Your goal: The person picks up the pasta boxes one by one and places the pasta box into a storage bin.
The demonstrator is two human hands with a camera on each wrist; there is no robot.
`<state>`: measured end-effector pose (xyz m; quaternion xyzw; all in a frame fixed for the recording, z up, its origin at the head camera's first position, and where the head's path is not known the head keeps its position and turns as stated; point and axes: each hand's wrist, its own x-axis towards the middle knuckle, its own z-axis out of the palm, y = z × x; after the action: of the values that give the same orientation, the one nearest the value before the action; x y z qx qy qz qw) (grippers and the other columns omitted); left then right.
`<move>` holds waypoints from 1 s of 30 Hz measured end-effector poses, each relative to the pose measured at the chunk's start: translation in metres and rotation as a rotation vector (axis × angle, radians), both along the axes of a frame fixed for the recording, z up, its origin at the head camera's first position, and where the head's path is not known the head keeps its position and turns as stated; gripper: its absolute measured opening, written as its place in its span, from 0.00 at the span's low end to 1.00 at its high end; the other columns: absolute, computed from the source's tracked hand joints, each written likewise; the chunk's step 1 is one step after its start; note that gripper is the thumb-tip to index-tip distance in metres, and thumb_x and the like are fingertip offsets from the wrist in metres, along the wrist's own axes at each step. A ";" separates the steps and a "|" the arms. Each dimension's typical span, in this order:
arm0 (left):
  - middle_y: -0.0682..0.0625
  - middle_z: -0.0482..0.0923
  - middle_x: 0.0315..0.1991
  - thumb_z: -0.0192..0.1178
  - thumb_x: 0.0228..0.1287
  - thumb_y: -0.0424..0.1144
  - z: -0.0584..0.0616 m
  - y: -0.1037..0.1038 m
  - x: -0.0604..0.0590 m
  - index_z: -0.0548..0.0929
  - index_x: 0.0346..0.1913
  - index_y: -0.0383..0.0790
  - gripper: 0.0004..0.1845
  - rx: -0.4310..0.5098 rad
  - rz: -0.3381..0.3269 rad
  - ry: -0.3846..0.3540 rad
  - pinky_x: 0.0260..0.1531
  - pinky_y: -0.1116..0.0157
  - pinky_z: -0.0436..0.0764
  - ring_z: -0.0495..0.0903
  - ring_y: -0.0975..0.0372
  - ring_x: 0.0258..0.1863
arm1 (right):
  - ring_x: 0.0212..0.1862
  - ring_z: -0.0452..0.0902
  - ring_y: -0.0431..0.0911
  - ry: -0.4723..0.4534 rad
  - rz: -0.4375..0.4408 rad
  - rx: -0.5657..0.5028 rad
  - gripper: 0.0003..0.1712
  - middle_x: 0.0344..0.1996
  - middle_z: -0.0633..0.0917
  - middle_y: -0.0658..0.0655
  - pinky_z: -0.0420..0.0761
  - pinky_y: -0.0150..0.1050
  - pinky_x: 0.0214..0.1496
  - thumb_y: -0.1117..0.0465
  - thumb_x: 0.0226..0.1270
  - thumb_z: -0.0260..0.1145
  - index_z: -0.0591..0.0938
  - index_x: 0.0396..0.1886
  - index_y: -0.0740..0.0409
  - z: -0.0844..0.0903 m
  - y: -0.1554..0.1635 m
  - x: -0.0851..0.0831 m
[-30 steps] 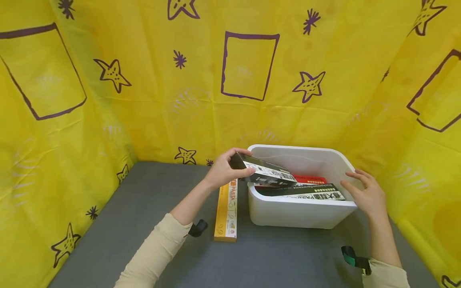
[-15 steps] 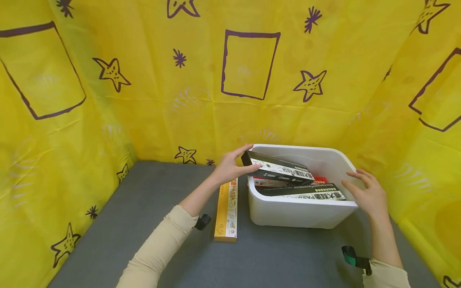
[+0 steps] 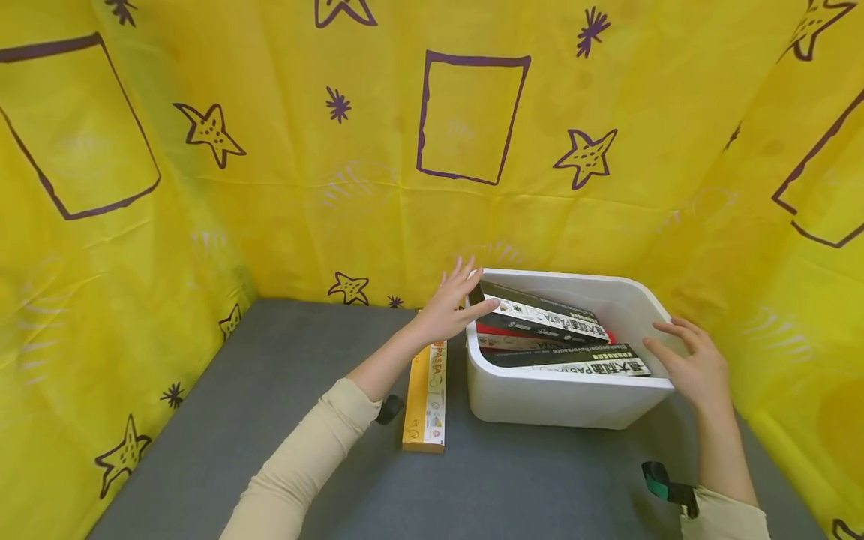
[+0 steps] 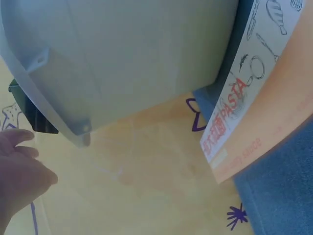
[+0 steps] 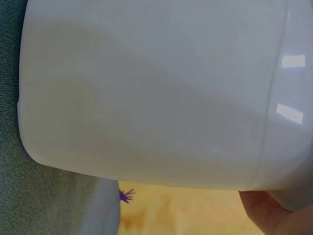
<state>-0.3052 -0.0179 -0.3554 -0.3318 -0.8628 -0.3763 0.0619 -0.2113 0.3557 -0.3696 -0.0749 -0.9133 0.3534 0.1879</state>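
A white plastic bin [image 3: 567, 401] stands on the grey table at the right. Several flat pasta boxes lie in it; the top black box [image 3: 540, 316] rests slanted with its left end up at the bin's left rim. My left hand [image 3: 451, 309] is open with fingers spread, its thumb against that box's left end. My right hand [image 3: 688, 361] rests open on the bin's right rim. The left wrist view shows the bin's wall [image 4: 132, 58] and the black box's end [image 4: 34, 115] over the rim. The right wrist view shows the bin's side [image 5: 146, 93].
A long yellow pasta box [image 3: 425, 394] lies flat on the grey table [image 3: 270, 390] just left of the bin, seen too as the yellow pasta box [image 4: 254, 93] in the left wrist view. Yellow cloth walls with purple stars close in the back and both sides.
My left hand moved the black box right and down into the bin, then let go and spread its fingers. The right hand stayed on the bin's rim.
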 end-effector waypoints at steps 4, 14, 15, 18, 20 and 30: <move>0.54 0.36 0.72 0.50 0.63 0.60 -0.001 -0.005 0.008 0.53 0.71 0.41 0.40 0.063 0.024 -0.045 0.66 0.54 0.35 0.30 0.63 0.70 | 0.66 0.51 0.65 -0.006 0.006 -0.001 0.31 0.66 0.62 0.63 0.49 0.64 0.61 0.46 0.63 0.59 0.74 0.58 0.64 0.000 -0.001 0.000; 0.44 0.50 0.70 0.45 0.66 0.59 0.001 -0.004 0.016 0.57 0.69 0.35 0.38 -0.041 -0.047 -0.016 0.67 0.57 0.35 0.33 0.64 0.70 | 0.66 0.50 0.64 0.000 0.010 0.017 0.32 0.66 0.62 0.63 0.49 0.64 0.61 0.45 0.63 0.59 0.73 0.58 0.64 0.000 0.000 0.001; 0.43 0.50 0.70 0.45 0.67 0.59 0.002 -0.004 0.016 0.57 0.69 0.34 0.37 -0.042 -0.051 -0.009 0.67 0.56 0.35 0.33 0.64 0.70 | 0.66 0.50 0.64 -0.001 0.009 0.017 0.32 0.66 0.62 0.63 0.49 0.64 0.61 0.45 0.63 0.59 0.73 0.58 0.64 0.000 0.000 0.001; 0.43 0.49 0.71 0.45 0.67 0.57 0.001 -0.005 0.018 0.55 0.69 0.34 0.37 -0.017 -0.055 -0.015 0.67 0.55 0.36 0.33 0.64 0.70 | 0.66 0.51 0.64 -0.005 0.009 0.015 0.32 0.66 0.62 0.64 0.50 0.63 0.61 0.45 0.63 0.58 0.74 0.58 0.64 -0.002 -0.001 0.001; 0.44 0.48 0.71 0.46 0.66 0.59 -0.001 -0.007 0.020 0.55 0.70 0.36 0.38 0.003 -0.044 -0.030 0.66 0.54 0.38 0.34 0.64 0.70 | 0.66 0.51 0.64 -0.001 0.008 0.011 0.31 0.66 0.63 0.64 0.50 0.63 0.61 0.46 0.63 0.58 0.74 0.58 0.64 -0.004 -0.001 0.000; 0.54 0.37 0.73 0.50 0.57 0.67 -0.024 -0.029 0.027 0.43 0.73 0.51 0.47 0.023 0.091 -0.195 0.65 0.50 0.47 0.39 0.60 0.70 | 0.66 0.51 0.63 0.013 0.009 0.004 0.31 0.66 0.62 0.64 0.50 0.63 0.61 0.46 0.63 0.59 0.74 0.57 0.64 -0.003 0.002 -0.003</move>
<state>-0.2778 -0.0470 -0.3793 -0.2534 -0.8745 -0.4135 -0.0014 -0.2138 0.3579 -0.3725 -0.0682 -0.9131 0.3528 0.1925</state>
